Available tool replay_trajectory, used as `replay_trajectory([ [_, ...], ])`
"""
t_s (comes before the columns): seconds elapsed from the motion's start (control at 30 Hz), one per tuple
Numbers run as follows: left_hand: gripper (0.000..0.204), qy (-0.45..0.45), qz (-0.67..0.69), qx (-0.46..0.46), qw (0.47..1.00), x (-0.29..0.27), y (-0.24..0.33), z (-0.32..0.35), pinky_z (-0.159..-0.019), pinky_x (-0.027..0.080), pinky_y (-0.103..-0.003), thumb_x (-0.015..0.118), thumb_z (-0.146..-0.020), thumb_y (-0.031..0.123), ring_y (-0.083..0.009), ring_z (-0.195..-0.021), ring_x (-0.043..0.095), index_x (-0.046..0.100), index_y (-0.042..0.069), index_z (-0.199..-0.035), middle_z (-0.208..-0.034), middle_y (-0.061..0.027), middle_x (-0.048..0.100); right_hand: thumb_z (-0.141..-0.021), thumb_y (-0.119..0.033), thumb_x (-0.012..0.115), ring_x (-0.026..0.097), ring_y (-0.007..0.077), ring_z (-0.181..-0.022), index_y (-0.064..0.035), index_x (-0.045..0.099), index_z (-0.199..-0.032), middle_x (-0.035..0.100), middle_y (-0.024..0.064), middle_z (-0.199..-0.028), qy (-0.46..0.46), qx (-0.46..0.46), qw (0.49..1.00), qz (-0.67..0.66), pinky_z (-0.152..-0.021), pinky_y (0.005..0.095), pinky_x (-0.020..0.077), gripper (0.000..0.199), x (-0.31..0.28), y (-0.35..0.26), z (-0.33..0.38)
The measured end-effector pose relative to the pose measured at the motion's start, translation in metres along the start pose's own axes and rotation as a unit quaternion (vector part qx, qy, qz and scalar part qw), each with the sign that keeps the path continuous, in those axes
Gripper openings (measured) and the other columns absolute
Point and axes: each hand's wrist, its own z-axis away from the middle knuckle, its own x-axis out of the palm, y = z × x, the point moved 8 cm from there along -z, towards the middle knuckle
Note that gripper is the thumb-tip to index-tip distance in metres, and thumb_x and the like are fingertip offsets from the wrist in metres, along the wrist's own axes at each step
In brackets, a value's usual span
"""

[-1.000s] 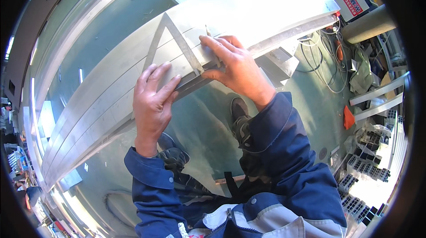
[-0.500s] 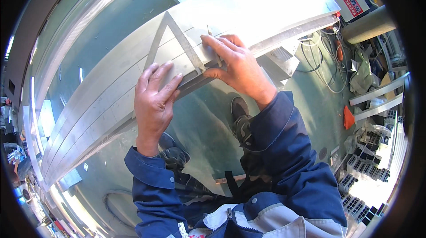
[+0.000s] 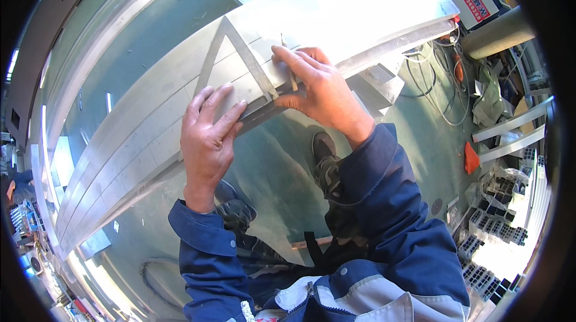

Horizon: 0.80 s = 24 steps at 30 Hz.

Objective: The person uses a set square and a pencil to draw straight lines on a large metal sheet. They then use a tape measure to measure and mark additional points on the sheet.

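A flat triangular metal square (image 3: pixel 248 61) was laid across the row of long silver bars (image 3: pixel 144 109), about midway along the near edge, with its apex pointed toward the far edge and its base set along the near one, partly covered by fingers. The left hand (image 3: pixel 207 136) was unclenched, its fingers laid extended over the square's left lower corner and its thumb lowered at the near edge. By the right hand (image 3: pixel 324 91) a thin pencil (image 3: pixel 293 81) was grasped among the fingers, beside the square's right leg, while the thumb was placed close to the right lower corner; whether the square was touched by that thumb could not be told. For a steady hold, it was judged, the base was best pressed flush to the near edge, with the left fingers' weight spread evenly so that the frame would not be pivoted; the pencil was best gripped lightly, and the right leg best left unbumped by the knuckles. In count, one square, one pencil and two hands were seen; at least three bars were made out by their seams, the full number being hidden by glare toward the right end. Beyond the near edge, two shoes (image 3: pixel 324 144), one orange piece (image 3: pixel 471 159) and, farther right, two pale lengths of metal (image 3: pixel 513 120) were seen on or above the green floor (image 3: pixel 276 160).
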Motion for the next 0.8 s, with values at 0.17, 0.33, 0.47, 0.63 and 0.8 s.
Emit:
replay_trajectory([
  [0.17, 0.045, 0.009, 0.011, -0.008, 1.0, -0.002, -0.002, -0.001, -0.118, 0.051, -0.044, 0.085, -0.085, 0.002, -0.0352, -0.142, 0.06, 0.087, 0.022, -0.125, -0.149, -0.0028, 0.073, -0.099, -0.025, 0.085, 0.072, 0.0231, -0.112, -0.0041, 0.064, -0.154, 0.079, 0.0118, -0.128, 0.039, 0.088, 0.984, -0.153, -0.101, 0.0378, 0.0577, 0.062, -0.003, 0.01, -0.016],
  [0.33, 0.046, 0.009, 0.032, -0.024, 0.999, 0.0, -0.004, 0.0, -0.117, 0.051, -0.044, 0.085, -0.085, 0.001, -0.0346, -0.143, 0.06, 0.087, 0.022, -0.126, -0.15, -0.0018, 0.072, -0.109, -0.022, 0.074, 0.075, 0.0151, -0.095, -0.0019, 0.073, -0.141, 0.083, 0.0109, -0.111, 0.071, 0.126, 0.974, -0.174, -0.088, 0.0326, 0.0601, 0.037, 0.01, 0.02, -0.041],
  [0.47, 0.045, 0.013, 0.025, -0.021, 0.999, -0.004, -0.002, -0.002, -0.116, 0.052, -0.045, 0.086, -0.082, 0.004, -0.0361, -0.141, 0.061, 0.087, 0.022, -0.123, -0.148, -0.0019, 0.073, -0.104, -0.012, 0.07, 0.078, 0.0166, -0.094, -0.0015, 0.077, -0.126, 0.083, 0.0126, -0.104, 0.064, 0.157, 0.973, -0.156, -0.087, 0.0333, 0.061, 0.025, 0.017, 0.023, -0.051],
  [0.63, 0.044, 0.02, 0.022, -0.016, 0.999, -0.002, 0.0, -0.002, -0.113, 0.054, -0.046, 0.089, -0.079, 0.008, -0.0379, -0.137, 0.063, 0.087, 0.024, -0.12, -0.145, -0.0031, 0.074, -0.098, -0.008, 0.07, 0.08, 0.0255, -0.093, -0.0016, 0.076, -0.117, 0.082, 0.0177, -0.1, 0.065, 0.103, 0.986, -0.114, -0.086, 0.0374, 0.0616, 0.02, 0.025, 0.025, -0.053],
  [0.8, 0.045, 0.022, 0.019, -0.014, 0.999, -0.005, -0.001, -0.002, -0.113, 0.054, -0.045, 0.09, -0.078, 0.007, -0.0376, -0.137, 0.063, 0.087, 0.023, -0.12, -0.145, -0.0038, 0.074, -0.097, -0.009, 0.073, 0.08, 0.0363, -0.095, -0.0038, 0.075, -0.115, 0.081, 0.0193, -0.1, 0.057, 0.109, 0.985, -0.12, -0.085, 0.044, 0.0615, 0.019, 0.028, 0.021, -0.055],
])
